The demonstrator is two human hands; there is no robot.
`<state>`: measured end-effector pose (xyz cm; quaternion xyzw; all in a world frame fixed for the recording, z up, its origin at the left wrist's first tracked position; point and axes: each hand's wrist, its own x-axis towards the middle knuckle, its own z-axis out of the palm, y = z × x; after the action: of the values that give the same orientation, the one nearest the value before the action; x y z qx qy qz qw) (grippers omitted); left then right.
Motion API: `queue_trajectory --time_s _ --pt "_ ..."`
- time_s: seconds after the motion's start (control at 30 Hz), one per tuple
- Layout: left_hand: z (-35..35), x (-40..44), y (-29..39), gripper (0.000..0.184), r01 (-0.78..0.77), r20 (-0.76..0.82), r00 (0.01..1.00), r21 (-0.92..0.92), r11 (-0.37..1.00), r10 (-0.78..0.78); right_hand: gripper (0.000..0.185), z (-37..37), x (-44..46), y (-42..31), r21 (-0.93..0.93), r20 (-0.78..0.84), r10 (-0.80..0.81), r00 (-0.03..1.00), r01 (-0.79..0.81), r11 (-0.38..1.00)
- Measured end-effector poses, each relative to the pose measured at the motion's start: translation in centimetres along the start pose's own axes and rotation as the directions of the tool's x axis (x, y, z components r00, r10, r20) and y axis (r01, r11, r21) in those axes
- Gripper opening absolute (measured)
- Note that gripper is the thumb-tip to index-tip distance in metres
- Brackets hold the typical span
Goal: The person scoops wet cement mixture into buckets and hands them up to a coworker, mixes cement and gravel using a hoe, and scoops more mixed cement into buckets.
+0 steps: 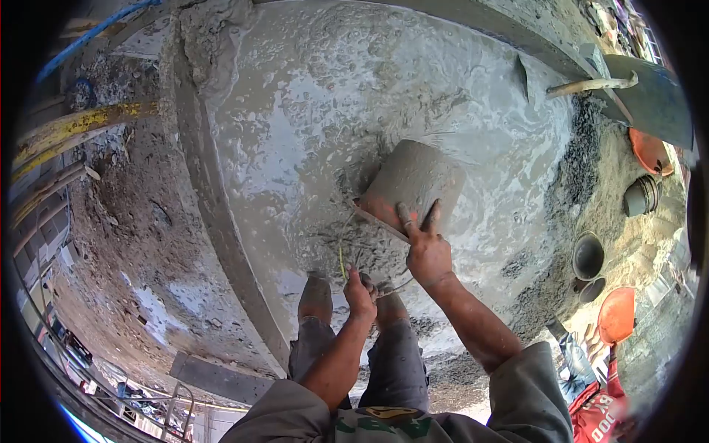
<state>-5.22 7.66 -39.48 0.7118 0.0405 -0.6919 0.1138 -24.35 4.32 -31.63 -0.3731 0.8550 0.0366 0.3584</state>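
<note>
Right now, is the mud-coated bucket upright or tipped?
Tipped: the bucket shows its outer wall to the camera, its rim faces the person, and the right hand rests on it near that rim. Its inside is hidden.

Bright daylight, strong fisheye bowing, black corners

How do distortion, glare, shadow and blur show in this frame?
Head view: strong fisheye bowing on the left board, corners black; head view: pale shine across the wet grey mix; head view: a dark shadow left of the bucket; head view: right hand fairly clear, a smudged blur near the red shirt.
</note>
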Motion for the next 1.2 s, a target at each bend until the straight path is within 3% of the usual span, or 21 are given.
queue_trajectory --time_s 0.13,0.2,0.23,0.3,0.37,0.43,0.47,0.5,0.53,0.6,0.63,0.67,0.7,0.73,0.8,0.93,1.0,1.07,1.13,1.17,1.2 --pt "3.8 -0.1 6.4 0.049 -0.119 0.158 0.983 0.198 0.973 0.088 0.076 4.4 -2.6 -2.8 0.004 -0.275 -0.034 0.961 0.037 0.999" --pt "3.5 0.4 7.9 0.049 -0.215 0.141 0.975 0.396 0.893 0.173 0.071 7.8 -4.6 -4.9 0.297 -0.065 -0.059 0.996 0.076 0.952" --pt "3.1 1.8 8.3 0.049 -0.266 0.123 0.964 0.525 0.808 0.237 0.064 7.7 -5.0 -5.1 0.419 0.144 0.01 0.989 -0.07 0.905" --pt "1.7 5.0 8.9 0.045 -0.439 0.2 0.89 0.625 0.645 0.411 0.051 6.7 -4.2 -3.5 0.529 -0.228 0.129 0.965 0.012 0.848" --pt "2.0 4.6 10.9 0.042 -0.346 0.203 0.938 0.593 0.727 0.281 0.048 4.6 -1.2 0.4 0.526 -0.458 0.388 0.8 -0.108 0.844" --pt "2.1 4.8 10.6 0.037 -0.213 0.139 0.977 0.602 0.769 0.162 0.06 5.5 3.6 6.6 0.382 -0.631 0.382 0.676 -0.158 0.911" --pt "2.7 5.0 10.1 0.036 -0.242 0.196 0.968 0.571 0.785 0.156 0.065 6.5 6.4 9.7 0.7 -0.341 0.563 0.752 -0.197 0.687" --pt "3.1 4.7 9.5 0.035 -0.269 0.252 0.956 0.54 0.798 0.152 0.067 6.4 9.1 11.7 0.895 -0.137 0.652 0.746 -0.189 0.404" --pt "3.9 4.6 9.1 0.035 -0.298 0.306 0.939 0.507 0.809 0.154 0.061 5.2 11.0 11.9 0.831 -0.167 0.672 0.722 -0.264 0.49" --pt "7.5 2.0 9.1 0.037 -0.36 0.38 0.906 0.462 0.811 0.186 0.053 3.2 12.1 10.9 0.608 -0.208 0.485 0.849 -0.276 0.744" --pt "9.6 0.6 9.0 0.039 -0.372 0.453 0.877 0.431 0.822 0.16 0.051 3.7 11.9 10.0 0.47 -0.399 0.414 0.819 -0.205 0.859" --pt "11.0 0.4 8.8 0.039 -0.406 0.397 0.901 0.626 0.666 0.177 0.049 3.9 11.7 8.5 0.302 -0.574 0.3 0.762 -0.144 0.942" --pt "11.8 0.2 8.5 0.036 -0.521 0.475 0.837 0.538 0.663 0.271 0.046 2.0 11.4 7.2 0.418 -0.531 0.452 0.717 -0.242 0.876" --pt "12.9 0.2 8.8 0.033 -0.634 0.544 0.75 0.429 0.643 0.377 0.045 0.9 11.9 7.3 0.463 -0.53 0.473 0.704 -0.228 0.857" --pt "14.0 -0.6 10.3 0.026 -0.637 0.541 0.738 0.363 0.68 0.403 0.043 -1.0 10.9 6.3 0.548 -0.482 0.533 0.696 -0.235 0.803" --pt "17.4 -2.4 16.0 0.017 -0.522 0.563 0.775 0.313 0.794 0.288 0.038 -9.1 12.7 3.4 0.505 -0.677 0.397 0.62 -0.002 0.863" --pt "20.7 -2.6 19.2 0.018 -0.506 0.586 0.722 0.085 0.858 0.368 0.045 -13.8 16.1 0.7 0.344 -0.859 0.208 0.469 0.227 0.911" --pt "22.2 3.6 20.6 0.02 -0.476 0.648 0.681 0.036 0.879 0.343 0.062 -16.8 21.3 -0.4 0.315 -0.833 0.135 0.537 0.26 0.913" --pt "23.3 8.7 20.4 0.025 -0.317 0.611 0.74 -0.053 0.947 0.282 0.079 -16.7 27.2 -2.4 0.045 -0.808 -0.205 0.552 0.406 0.913" --pt "23.2 10.7 19.9 0.028 -0.237 0.596 0.763 -0.103 0.966 0.251 0.05 -12.9 33.1 -1.2 -0.495 -0.741 -0.557 0.374 0.256 0.83" --pt "21.8 11.9 18.8 0.029 -0.204 0.602 0.761 -0.13 0.97 0.24 0.051 -11.0 33.7 -2.4 -0.566 -0.616 -0.585 0.528 0.22 0.794"
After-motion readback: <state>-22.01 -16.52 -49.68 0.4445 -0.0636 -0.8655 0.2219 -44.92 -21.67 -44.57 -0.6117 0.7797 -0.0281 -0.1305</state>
